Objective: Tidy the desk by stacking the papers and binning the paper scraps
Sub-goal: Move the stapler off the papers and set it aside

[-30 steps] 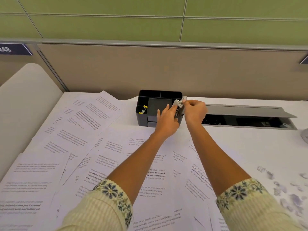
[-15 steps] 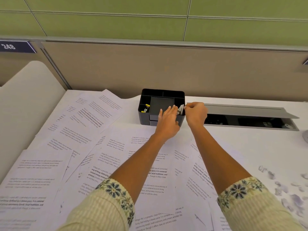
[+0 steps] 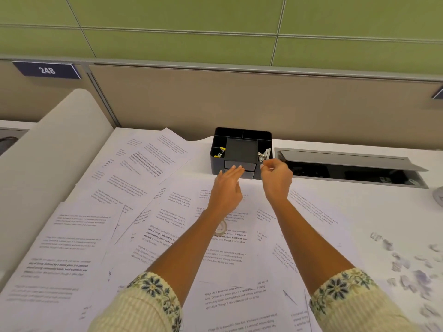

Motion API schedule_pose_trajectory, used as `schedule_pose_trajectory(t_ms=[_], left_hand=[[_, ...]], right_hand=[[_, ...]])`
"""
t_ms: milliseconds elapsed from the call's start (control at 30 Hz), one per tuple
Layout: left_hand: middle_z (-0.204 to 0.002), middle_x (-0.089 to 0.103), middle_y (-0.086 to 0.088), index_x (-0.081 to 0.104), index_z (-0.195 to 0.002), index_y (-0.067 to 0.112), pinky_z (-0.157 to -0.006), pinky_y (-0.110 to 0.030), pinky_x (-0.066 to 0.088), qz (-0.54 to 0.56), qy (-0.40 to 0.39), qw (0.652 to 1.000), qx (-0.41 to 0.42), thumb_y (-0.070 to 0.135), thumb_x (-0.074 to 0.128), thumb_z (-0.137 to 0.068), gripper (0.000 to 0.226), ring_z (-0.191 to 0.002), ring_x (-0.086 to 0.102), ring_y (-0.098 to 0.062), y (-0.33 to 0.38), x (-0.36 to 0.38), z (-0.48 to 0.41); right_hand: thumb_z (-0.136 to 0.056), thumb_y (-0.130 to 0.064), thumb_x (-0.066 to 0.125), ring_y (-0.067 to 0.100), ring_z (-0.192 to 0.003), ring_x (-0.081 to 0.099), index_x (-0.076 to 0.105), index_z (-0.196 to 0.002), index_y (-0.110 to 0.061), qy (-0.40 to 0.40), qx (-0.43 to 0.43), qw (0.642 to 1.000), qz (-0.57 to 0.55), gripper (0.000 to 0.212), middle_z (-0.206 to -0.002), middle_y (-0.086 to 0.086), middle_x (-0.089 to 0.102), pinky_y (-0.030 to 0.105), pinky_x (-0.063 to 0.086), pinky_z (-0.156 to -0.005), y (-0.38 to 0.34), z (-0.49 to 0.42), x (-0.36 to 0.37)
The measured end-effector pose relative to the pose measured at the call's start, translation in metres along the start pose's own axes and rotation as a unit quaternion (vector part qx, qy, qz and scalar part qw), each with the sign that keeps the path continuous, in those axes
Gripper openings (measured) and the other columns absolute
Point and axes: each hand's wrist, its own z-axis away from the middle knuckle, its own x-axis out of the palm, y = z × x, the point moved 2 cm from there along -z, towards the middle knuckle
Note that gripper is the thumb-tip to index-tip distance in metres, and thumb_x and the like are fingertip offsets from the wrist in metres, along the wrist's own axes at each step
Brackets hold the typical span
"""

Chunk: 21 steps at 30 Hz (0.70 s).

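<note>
Head view: printed papers (image 3: 134, 178) lie loose and overlapping across the white table (image 3: 359, 207), from its left edge past the middle and down to the near edge. They lie flat, print up, at mixed angles. The sheets toward the far left corner are skewed, their long axes running from the far edge down toward the near left. Those under the forearms sit closer to square with the near edge. Small paper scraps (image 3: 407, 271) are scattered on bare table by the right edge, well apart from the hands.

A black desk organizer (image 3: 217, 164) stands at the middle of the far edge, with metal clips (image 3: 263, 154) in its right compartment and a yellow item (image 3: 221, 149) in its left. Just beside it on the right is a grey cable hatch (image 3: 342, 156), lid raised.

The left hand (image 3: 227, 188) is open, its straight fingers reaching to the organizer's front drawers. The right hand (image 3: 275, 180) hovers just near the clip compartment, fingers loosely curled, nothing seen in them.
</note>
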Motion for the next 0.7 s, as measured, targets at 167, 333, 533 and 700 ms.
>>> schedule_pose_trajectory(t_ms=[167,333,533,700], left_hand=[[-0.153,0.039,0.0,0.042,-0.145,0.021,-0.119,-0.039,0.013,-0.04,0.001,0.996,-0.082,0.01,0.054,-0.095,0.052,-0.143,0.03,-0.021,-0.03,-0.013,0.05],[-0.149,0.044,-0.003,0.042,-0.145,0.018,-0.118,-0.044,0.026,-0.042,-0.005,0.992,-0.12,0.008,0.056,-0.093,0.054,-0.139,0.038,-0.022,-0.059,-0.022,0.092],[-0.155,0.035,-0.003,0.033,-0.149,0.017,-0.121,-0.043,0.019,-0.094,-0.019,0.99,-0.108,0.007,0.052,-0.094,0.059,-0.145,0.027,-0.019,-0.079,-0.025,0.118],[-0.162,0.015,-0.002,0.02,-0.153,0.018,-0.12,-0.042,0.004,-0.18,-0.052,0.979,-0.079,0.018,0.044,-0.099,0.059,-0.15,0.006,-0.02,-0.083,-0.017,0.126]], right_hand=[[-0.091,-0.024,0.065,0.02,-0.091,0.066,0.069,-0.11,-0.011,-0.139,-0.022,0.987,0.074,0.023,-0.109,0.007,0.069,0.031,0.053,-0.08,0.014,0.047,0.025],[-0.086,-0.033,0.069,0.022,-0.109,0.058,0.061,-0.123,-0.018,-0.295,-0.076,0.933,0.193,0.041,-0.124,0.006,0.06,0.035,0.05,-0.09,0.029,0.096,0.05],[-0.087,-0.033,0.066,0.024,-0.127,0.036,0.048,-0.137,-0.022,-0.33,-0.203,0.872,0.301,0.054,-0.137,0.006,0.046,0.038,0.045,-0.094,0.042,0.132,0.067],[-0.092,-0.018,0.059,0.024,-0.125,0.036,0.052,-0.133,-0.024,-0.31,-0.268,0.847,0.339,0.043,-0.132,0.005,0.049,0.035,0.048,-0.087,0.049,0.142,0.071]])
